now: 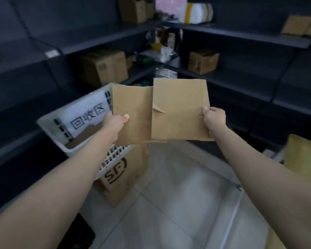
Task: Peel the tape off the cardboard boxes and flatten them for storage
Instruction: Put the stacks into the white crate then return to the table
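A flattened brown cardboard box [169, 112] is held up in front of me, spread flat with a crease and a small torn fold near its middle. My left hand [115, 124] grips its left edge, thumb on the front face. My right hand [214, 119] pinches its right edge. No tape shows on the side facing me. Behind the cardboard, to the left, stands a white plastic basket [52, 121] with a paper sign and a piece of cardboard inside.
A tall brown box with dark lettering [122, 175] stands on the tiled floor under the basket. Dark shelves run along the left and right, holding closed cardboard boxes [104, 67] [203, 62] and a white parcel [197, 13]. Yellowish cardboard [302, 155] sits at right.
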{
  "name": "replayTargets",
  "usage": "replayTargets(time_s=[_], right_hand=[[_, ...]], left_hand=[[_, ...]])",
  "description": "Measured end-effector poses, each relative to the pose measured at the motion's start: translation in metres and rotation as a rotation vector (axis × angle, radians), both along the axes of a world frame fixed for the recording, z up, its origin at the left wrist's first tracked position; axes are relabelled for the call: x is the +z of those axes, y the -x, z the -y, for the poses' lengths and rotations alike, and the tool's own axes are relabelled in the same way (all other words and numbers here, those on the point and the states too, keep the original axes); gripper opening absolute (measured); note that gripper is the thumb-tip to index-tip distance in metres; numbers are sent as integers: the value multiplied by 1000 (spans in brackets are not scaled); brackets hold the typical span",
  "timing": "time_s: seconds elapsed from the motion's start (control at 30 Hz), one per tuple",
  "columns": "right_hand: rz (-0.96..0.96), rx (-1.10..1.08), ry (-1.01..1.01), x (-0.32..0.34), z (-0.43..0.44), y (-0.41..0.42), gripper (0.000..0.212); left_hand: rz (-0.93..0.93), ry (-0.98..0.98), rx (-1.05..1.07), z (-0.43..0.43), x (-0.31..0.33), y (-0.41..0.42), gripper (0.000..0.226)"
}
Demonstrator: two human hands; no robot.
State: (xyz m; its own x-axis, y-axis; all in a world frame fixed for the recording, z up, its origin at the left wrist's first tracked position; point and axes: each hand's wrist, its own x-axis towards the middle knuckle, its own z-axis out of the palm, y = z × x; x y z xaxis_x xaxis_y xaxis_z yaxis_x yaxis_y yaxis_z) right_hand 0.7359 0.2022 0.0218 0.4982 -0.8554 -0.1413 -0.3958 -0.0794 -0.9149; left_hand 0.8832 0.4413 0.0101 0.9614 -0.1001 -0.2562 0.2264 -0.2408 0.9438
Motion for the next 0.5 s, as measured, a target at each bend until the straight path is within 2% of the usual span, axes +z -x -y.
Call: replayTargets(time_s=[0.3,0.5], right_hand=[[33,279,26,0,-51,-182,30],[-7,421,105,-19,-37,-304,35]], left_hand=[[25,-30,328,-108,3,-94,41],[-19,-34,483,-118,-19,-161,46]])
